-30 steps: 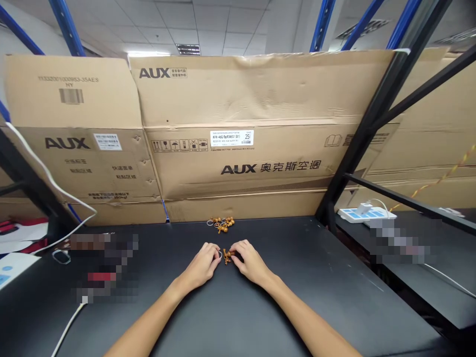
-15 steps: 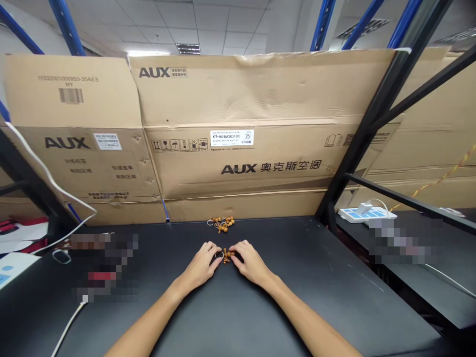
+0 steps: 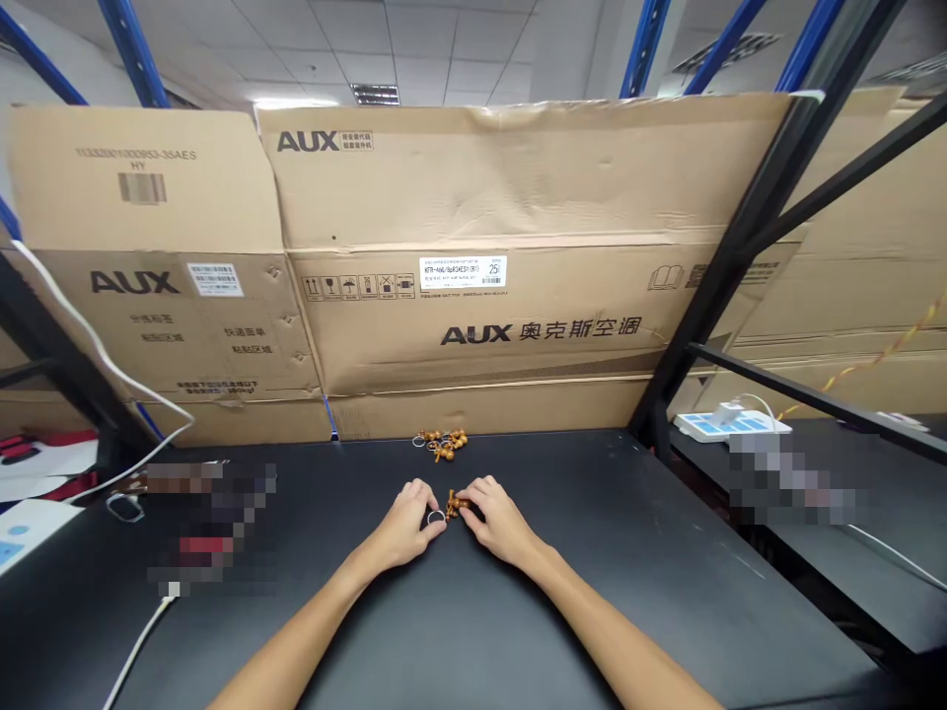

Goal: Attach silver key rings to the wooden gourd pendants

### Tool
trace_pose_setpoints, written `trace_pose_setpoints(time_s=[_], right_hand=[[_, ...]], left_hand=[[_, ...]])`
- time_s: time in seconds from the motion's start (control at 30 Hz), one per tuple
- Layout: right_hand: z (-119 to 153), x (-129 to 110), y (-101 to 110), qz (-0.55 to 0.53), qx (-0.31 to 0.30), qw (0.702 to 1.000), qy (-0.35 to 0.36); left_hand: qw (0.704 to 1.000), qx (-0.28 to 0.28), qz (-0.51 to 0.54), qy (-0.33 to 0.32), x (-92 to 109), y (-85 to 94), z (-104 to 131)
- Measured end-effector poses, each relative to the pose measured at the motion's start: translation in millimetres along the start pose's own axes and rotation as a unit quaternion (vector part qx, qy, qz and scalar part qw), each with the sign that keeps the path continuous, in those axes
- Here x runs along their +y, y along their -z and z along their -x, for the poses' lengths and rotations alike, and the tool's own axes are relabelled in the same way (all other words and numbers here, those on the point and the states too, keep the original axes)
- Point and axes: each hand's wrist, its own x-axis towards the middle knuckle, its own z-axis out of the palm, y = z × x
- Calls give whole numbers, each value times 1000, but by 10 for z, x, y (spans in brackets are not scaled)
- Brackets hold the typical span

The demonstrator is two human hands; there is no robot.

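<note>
A small keychain (image 3: 454,505) with brown wooden-looking beads and a silver ring (image 3: 436,517) lies between my hands, low over the black table. My left hand (image 3: 405,525) is curved around the ring, with the thumb and a finger at its edges. On the other side, my right hand (image 3: 497,518) pinches the beaded end between thumb and fingertips. Beyond my hands, close to the cardboard, rests a pile of similar beaded keychains (image 3: 446,446), several with silver rings.
Tall cardboard sheets (image 3: 473,365) stand along the table's back edge. A black metal post (image 3: 710,266) rises at the right. White cables (image 3: 137,651) and glasses (image 3: 124,508) lie at the left. A white power strip (image 3: 729,426) sits on the neighbouring table.
The silver ring has shifted slightly toward me, and the left thumb and finger have moved down with it. My right hand stays almost in place on the beads.
</note>
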Motion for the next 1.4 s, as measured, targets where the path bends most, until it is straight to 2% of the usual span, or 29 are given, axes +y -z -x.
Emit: trace_pose_setpoints(time_s=[0.17, 0.33, 0.43, 0.7, 0.87, 1.2, 1.4], right_hand=[[0, -15, 4, -8, -2, 1000, 2], [2, -12, 10, -3, 2, 1000, 0], [-2, -11, 13, 2, -1, 1000, -4], [2, 11, -11, -7, 3, 1000, 2], [4, 14, -13, -25, 23, 999, 11], [-5, -28, 21, -97, 71, 992, 30], [-9, -46, 23, -118, 77, 989, 42]], left_hand=[[1000, 14, -4, 26, -5, -16, -21], [1000, 22, -10, 19, -26, -55, -32], [999, 26, -2, 42, -26, -59, -34], [989, -10, 102, 106, 63, 79, -37], [985, -11, 137, 100, 57, 117, -43], [992, 2, 111, 62, 78, 94, -33], [992, -7, 111, 67, 83, 89, -34]])
